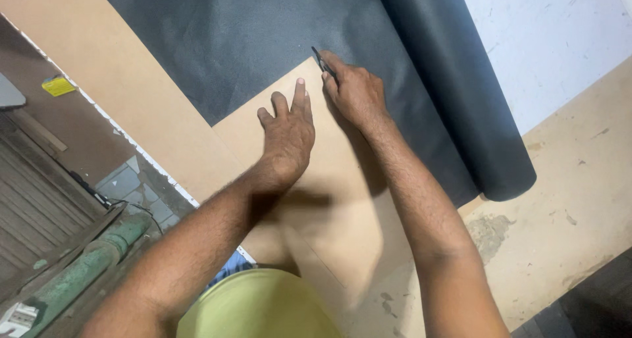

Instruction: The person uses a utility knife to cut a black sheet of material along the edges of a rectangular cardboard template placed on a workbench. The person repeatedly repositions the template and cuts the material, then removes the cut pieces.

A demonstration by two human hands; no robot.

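A thin dark blade tool (320,59) sits pinched in the right hand (355,94) at the far corner of a flat tan fibreboard panel (342,200). The left hand (287,135) presses flat, fingers spread, holding nothing. A dark grey sheet roll (461,94) lies right, over a larger tan board (99,68).

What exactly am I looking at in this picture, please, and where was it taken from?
There is no machine here. The single picture comes from a camera worn on a person's head, looking down at their own two bare arms.

The left hand lies flat, fingers spread, on a tan board. That board lies over a dark grey sheet, which unrolls from a roll on the right. All of it sits on a larger, worn brown worktop.

The right hand grips a slim dark tool, perhaps a blade or a marker, with its tip at the board's far corner on the sheet.

At the left, the floor shows below the worktop.
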